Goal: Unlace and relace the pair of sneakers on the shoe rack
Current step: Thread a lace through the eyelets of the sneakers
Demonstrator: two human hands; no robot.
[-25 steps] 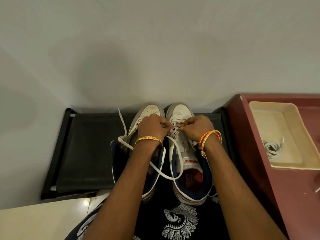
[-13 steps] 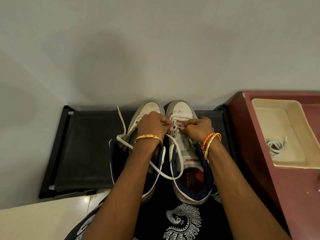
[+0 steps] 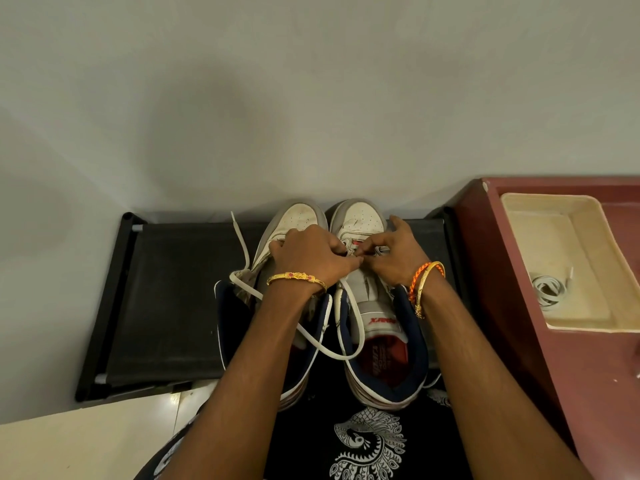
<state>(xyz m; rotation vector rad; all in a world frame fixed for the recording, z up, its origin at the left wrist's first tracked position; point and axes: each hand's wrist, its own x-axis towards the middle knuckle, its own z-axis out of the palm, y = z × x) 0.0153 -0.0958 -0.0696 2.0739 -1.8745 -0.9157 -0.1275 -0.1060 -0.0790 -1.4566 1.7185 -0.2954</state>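
Two white high-top sneakers with navy collars stand side by side on a black shoe rack (image 3: pixel 166 299), toes toward the wall. My left hand (image 3: pixel 308 258) reaches over the left sneaker (image 3: pixel 301 220) and pinches the white lace (image 3: pixel 346 355) at the lower eyelets of the right sneaker (image 3: pixel 360 216). My right hand (image 3: pixel 398 254) pinches the same spot from the right, its little finger lifted. The lace loops slack toward me over the collars, and one end (image 3: pixel 240 237) trails up to the left. The eyelets themselves are hidden under my fingers.
A maroon cabinet (image 3: pixel 568 358) stands right of the rack, bearing a cream tray (image 3: pixel 554 216) with a coiled white lace (image 3: pixel 550 289) in it. A grey wall rises just behind the toes. Pale floor tiles (image 3: pixel 69 441) show at lower left, and patterned black fabric (image 3: pixel 367 445) lies below the heels.
My right hand has shifted slightly forward and spread, its little finger now lifted off the shoe. My left hand keeps its pinch at the eyelets. The view has tilted a little downward.
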